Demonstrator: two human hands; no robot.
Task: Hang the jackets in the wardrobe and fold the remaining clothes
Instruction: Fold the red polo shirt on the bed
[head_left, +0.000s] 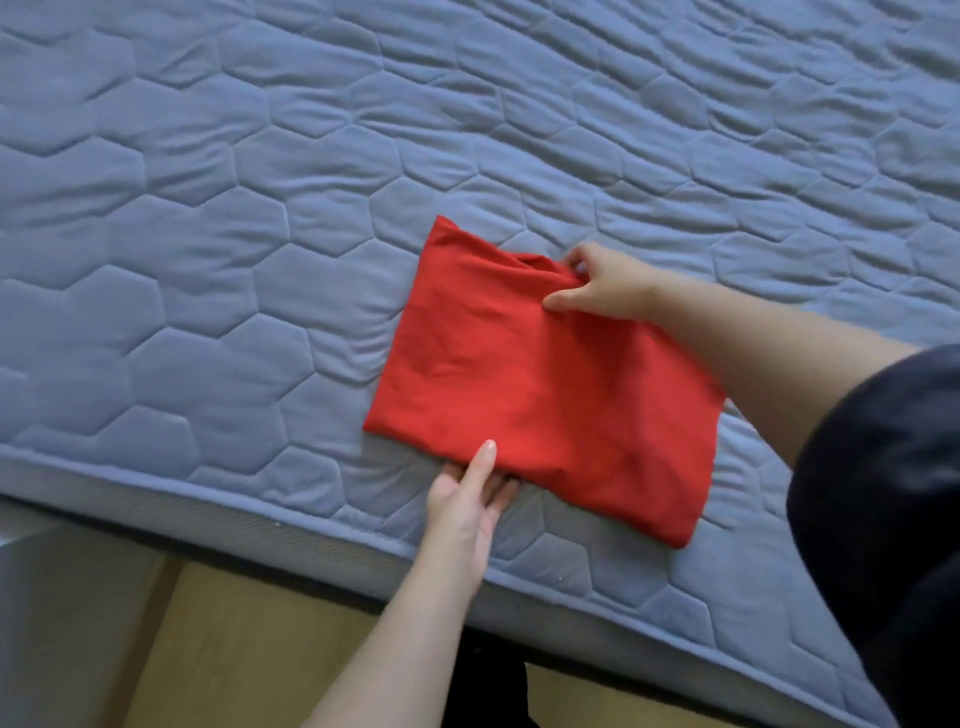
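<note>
The blue mattress (208, 260) shows bare surface to the left of the folded red cloth (545, 395) and beyond it, so a hand can pass there. Near the front edge the way is taken by the cloth, the left hand (465, 499) and the right hand (602, 286) gripping it.

A red garment (540, 384), folded into a flat rectangle, lies near the mattress's (208, 260) front edge.

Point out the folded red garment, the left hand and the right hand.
folded red garment (540, 384), head view: middle of its top layer.
left hand (465, 501), head view: middle of the hand, at the garment's near edge.
right hand (605, 288), head view: back of the hand, at the far corner.
</note>
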